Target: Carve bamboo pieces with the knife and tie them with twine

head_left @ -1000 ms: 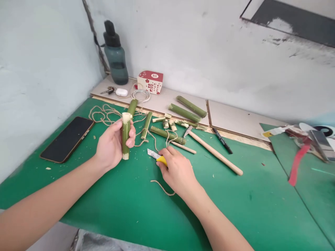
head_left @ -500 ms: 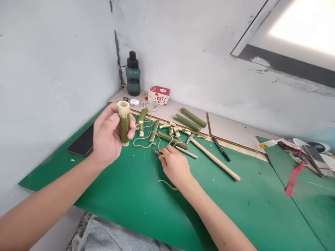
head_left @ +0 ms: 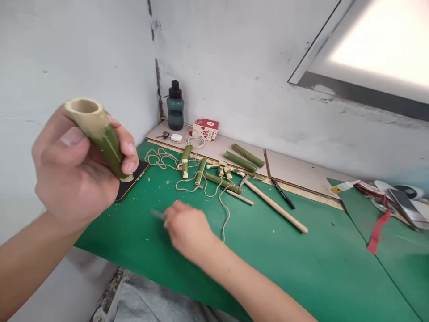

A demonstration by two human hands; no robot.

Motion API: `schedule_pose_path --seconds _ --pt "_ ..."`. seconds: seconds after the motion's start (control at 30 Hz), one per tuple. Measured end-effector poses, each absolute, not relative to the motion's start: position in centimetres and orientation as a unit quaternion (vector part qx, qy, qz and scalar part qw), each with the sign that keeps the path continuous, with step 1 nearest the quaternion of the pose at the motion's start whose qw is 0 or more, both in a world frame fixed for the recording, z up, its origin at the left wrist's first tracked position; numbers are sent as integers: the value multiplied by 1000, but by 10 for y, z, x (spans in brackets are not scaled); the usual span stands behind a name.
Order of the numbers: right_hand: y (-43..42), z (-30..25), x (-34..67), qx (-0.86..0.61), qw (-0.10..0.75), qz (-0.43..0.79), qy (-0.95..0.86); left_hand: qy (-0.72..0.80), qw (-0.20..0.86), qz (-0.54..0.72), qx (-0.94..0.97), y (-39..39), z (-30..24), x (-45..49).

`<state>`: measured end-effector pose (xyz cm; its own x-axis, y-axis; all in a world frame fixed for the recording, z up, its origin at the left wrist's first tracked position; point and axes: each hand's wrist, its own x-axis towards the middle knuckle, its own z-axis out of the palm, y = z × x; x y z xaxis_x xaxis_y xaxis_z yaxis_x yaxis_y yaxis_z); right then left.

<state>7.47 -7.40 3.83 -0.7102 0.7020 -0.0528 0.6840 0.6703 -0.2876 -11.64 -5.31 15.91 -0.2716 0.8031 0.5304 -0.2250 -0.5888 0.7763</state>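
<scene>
My left hand (head_left: 72, 170) is closed round a short hollow green bamboo tube (head_left: 97, 132), raised close to the camera with its open end up. My right hand (head_left: 187, 230) is blurred by motion low over the green mat (head_left: 268, 250); it is closed on a yellow-handled utility knife (head_left: 160, 216) whose blade points left. Twine (head_left: 214, 190) trails from the right hand to the bamboo pieces (head_left: 201, 170) lying further back.
A black phone (head_left: 132, 181) lies partly behind the left hand. A small hammer (head_left: 275, 205), a black pen (head_left: 283, 193), more bamboo sticks (head_left: 246, 155), a dark bottle (head_left: 175, 106), a red-white box (head_left: 205, 129) and earbuds case sit behind. Red-handled tools (head_left: 378, 228) lie right.
My left hand has lifted the bamboo tube up and toward the camera. My right hand has slid left and nearer with the knife, dragging the twine.
</scene>
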Motion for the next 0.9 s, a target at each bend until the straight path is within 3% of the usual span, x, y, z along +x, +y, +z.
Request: schedule_pose_path --seconds 0.1,0.17,0.33,0.4,0.57,0.7,0.77,0.9 --pt "-39 34 83 -510 24 107 -853 315 336 746 481 -61 157 -123" --pt "-41 29 74 -511 11 102 -854 331 332 749 468 -65 157 -125" --pt "-112 23 38 -179 -22 221 -958 324 322 752 476 -70 164 -129" --pt "-121 28 39 -156 0 234 -960 313 321 754 480 -71 166 -133" --pt "-57 36 76 -391 96 280 -872 315 326 749 482 -73 161 -139" --pt "-41 27 72 -531 81 193 -821 327 331 734 494 -69 157 -133" --pt "-67 24 56 -477 52 172 -860 329 333 728 501 -67 160 -127" --pt "-117 33 38 -227 2 218 -949 332 323 727 507 -66 165 -121"
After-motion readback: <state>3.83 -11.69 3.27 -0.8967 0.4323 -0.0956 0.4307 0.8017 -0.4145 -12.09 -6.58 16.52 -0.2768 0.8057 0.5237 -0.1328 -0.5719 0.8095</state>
